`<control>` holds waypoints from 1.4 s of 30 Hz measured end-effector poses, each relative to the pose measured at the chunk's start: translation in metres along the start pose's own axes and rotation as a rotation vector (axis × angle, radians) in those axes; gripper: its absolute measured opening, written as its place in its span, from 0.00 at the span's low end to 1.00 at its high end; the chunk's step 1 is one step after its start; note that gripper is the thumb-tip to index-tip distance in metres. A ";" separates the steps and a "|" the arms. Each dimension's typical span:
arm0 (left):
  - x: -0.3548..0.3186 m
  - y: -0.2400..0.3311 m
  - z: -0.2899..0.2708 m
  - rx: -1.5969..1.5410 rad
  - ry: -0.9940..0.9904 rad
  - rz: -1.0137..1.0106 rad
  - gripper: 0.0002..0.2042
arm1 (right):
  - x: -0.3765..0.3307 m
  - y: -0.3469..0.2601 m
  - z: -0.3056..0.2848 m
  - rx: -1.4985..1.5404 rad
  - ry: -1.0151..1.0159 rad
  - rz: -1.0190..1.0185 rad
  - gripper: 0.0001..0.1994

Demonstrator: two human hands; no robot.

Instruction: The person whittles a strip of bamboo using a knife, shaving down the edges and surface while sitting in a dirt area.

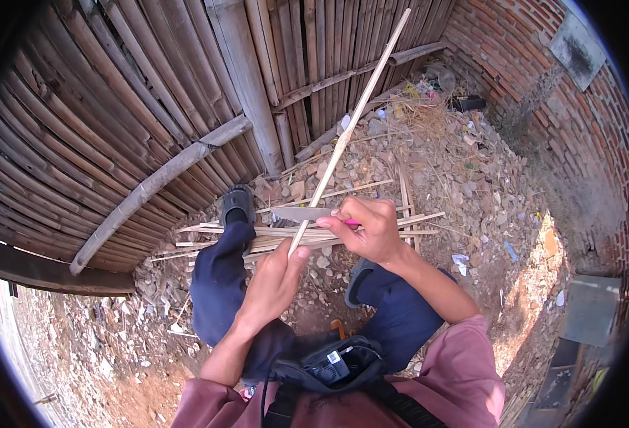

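Over on the left the bamboo fence (114, 107) bends away into the dark rim of the picture, its slats ribbed and weathered, one thick grey pole (157, 178) leaning across them; where that pole ends at the bottom is lost in shadow. Below it the ground is dry dirt, pebbles and chips.

Now the left hand (275, 278): fingers wrapped tight round the lower end of a long pale bamboo strip (350, 121), thumb pressed up along it. The very end of the strip is buried in the fist. The strip is thin, flat and smooth, and it slants up and right, its tip crossing the fence.

A knife blade (301, 212), dull grey metal, lies flat against the strip just above that thumb. The right hand (371, 228) is closed on the pink handle (351, 223), and only a sliver of it peeps between the fingers.

Under both hands lies a loose heap of split bamboo sticks (257, 239), partly covered by the dark blue trouser knees. A black slipper (237, 203) pokes out beyond them.

On the right, a rough brick wall (564, 121), with litter at its foot too small to tell apart.
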State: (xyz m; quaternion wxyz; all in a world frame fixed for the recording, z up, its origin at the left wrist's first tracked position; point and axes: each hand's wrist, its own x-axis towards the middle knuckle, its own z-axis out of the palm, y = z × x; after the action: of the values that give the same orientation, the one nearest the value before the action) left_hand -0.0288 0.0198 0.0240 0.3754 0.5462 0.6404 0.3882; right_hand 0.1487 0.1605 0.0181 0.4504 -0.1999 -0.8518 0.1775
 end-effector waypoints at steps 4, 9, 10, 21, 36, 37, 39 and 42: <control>-0.002 0.002 0.003 0.053 0.081 0.052 0.15 | -0.004 -0.008 0.005 -0.070 -0.007 -0.097 0.17; -0.003 0.002 0.001 0.084 0.127 0.048 0.13 | 0.004 -0.002 0.001 -0.090 0.047 0.008 0.16; -0.003 0.002 0.001 0.087 0.123 0.042 0.13 | 0.004 -0.003 0.003 -0.082 0.070 0.007 0.16; -0.005 0.006 0.000 0.131 0.147 0.055 0.12 | 0.015 -0.003 0.000 -0.068 0.119 0.129 0.18; 0.000 0.004 0.011 0.210 0.156 0.058 0.13 | 0.041 0.038 -0.027 -0.113 0.184 0.016 0.21; -0.001 0.003 0.011 0.211 0.153 0.058 0.13 | 0.038 0.037 -0.021 -0.073 0.213 0.075 0.17; -0.006 0.001 0.012 0.212 0.149 0.069 0.12 | 0.026 0.021 -0.018 -0.071 0.128 -0.051 0.17; -0.007 0.003 0.013 0.205 0.143 0.088 0.12 | 0.034 0.033 -0.023 -0.129 0.155 -0.109 0.20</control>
State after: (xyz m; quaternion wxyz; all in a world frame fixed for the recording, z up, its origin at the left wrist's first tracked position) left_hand -0.0153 0.0142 0.0220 0.2534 0.5803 0.6772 0.3747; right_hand 0.1567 0.2083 0.0379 0.5100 -0.1950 -0.8337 0.0818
